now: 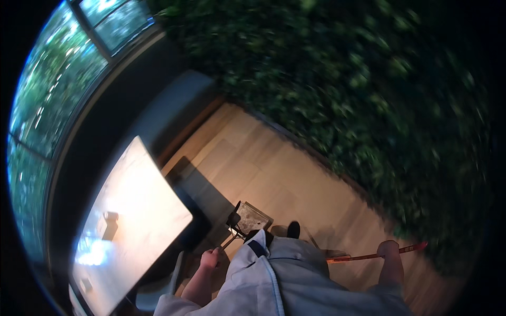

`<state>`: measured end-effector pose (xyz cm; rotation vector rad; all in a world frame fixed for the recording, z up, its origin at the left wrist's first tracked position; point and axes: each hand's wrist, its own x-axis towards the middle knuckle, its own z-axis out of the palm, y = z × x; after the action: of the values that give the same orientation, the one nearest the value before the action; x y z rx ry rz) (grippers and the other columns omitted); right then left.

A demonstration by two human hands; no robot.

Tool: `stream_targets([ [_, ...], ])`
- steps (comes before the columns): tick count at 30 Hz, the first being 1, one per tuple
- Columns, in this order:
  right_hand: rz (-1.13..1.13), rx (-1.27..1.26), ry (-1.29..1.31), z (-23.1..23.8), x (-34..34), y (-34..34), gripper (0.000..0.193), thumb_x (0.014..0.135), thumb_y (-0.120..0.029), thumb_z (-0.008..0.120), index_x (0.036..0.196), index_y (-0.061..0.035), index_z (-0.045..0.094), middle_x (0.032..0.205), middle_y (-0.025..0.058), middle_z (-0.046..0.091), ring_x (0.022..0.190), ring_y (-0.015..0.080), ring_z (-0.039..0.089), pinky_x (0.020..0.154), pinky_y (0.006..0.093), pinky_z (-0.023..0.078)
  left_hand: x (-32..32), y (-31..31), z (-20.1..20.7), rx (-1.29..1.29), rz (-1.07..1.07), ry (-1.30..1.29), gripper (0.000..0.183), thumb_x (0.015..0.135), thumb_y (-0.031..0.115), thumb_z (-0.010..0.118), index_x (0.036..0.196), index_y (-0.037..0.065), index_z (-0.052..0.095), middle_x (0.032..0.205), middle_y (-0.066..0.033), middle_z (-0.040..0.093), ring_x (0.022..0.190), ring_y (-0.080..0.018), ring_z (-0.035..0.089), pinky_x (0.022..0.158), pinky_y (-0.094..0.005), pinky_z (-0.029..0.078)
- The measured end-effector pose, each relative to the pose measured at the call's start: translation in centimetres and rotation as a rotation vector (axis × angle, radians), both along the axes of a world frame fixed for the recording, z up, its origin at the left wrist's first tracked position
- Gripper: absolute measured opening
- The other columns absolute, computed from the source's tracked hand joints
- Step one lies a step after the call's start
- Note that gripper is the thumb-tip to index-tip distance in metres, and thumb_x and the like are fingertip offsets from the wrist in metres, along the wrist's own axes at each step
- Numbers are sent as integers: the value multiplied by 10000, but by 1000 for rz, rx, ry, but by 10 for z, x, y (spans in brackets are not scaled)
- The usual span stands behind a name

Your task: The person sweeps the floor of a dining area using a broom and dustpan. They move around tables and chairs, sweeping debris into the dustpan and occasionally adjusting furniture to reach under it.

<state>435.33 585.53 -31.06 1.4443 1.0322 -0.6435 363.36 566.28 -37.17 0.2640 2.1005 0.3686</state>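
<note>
At the lower left, my left hand point(210, 258) is closed around a thin dark handle point(230, 242). The handle runs toward a black curved piece point(234, 215) and a grey, square, tray-like thing point(255, 218) low by the floor; blur hides how they join. Out to the right, my right hand point(388, 249) grips a thin red-orange stick point(363, 257). One end points right, past my fist; the other reaches my clothing, where I cannot tell its continuation.
A white-topped table point(150, 205) stands at my left, bearing a small pale box point(109, 226). A pale chair point(153, 297) is beside it. Beyond lie a padded bench point(182, 100) and windows point(58, 89). A leafy green wall point(337, 100) borders the wood floor point(284, 163) on the right.
</note>
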Motion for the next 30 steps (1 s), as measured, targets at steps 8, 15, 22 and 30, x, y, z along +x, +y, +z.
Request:
stream_targets([
  [8,224,235,234,62,-225,328,434,758,-304,676,1112,-55,711,1193,164,672,1098,307,649,921,373,519,-30,154,-7,-8,234,6,521,950,478,560,1092,-14,654,902,-161,704,603,-231,703,530,-337,568],
  [15,-322,63,650,34,-422,486,169,878,-256,668,911,-101,611,624,-31,504,484,99,476,433,288,388,-125,222,-72,-52,694,-265,433,967,356,480,1115,-25,623,788,-151,628,654,-309,705,514,-408,595],
  [22,-417,-153,659,2,-610,670,217,912,-245,675,1026,-94,570,691,16,545,498,122,493,433,279,420,-197,290,-84,-63,991,-365,406,986,403,494,986,2,556,810,-159,572,571,-323,645,532,-455,575],
  [30,529,-156,630,24,-942,843,266,896,-320,668,939,-62,622,628,50,567,467,157,524,444,330,424,-252,321,-68,-421,759,-176,488,925,355,561,1186,-57,558,1031,-235,661,668,-335,699,630,-445,579],
])
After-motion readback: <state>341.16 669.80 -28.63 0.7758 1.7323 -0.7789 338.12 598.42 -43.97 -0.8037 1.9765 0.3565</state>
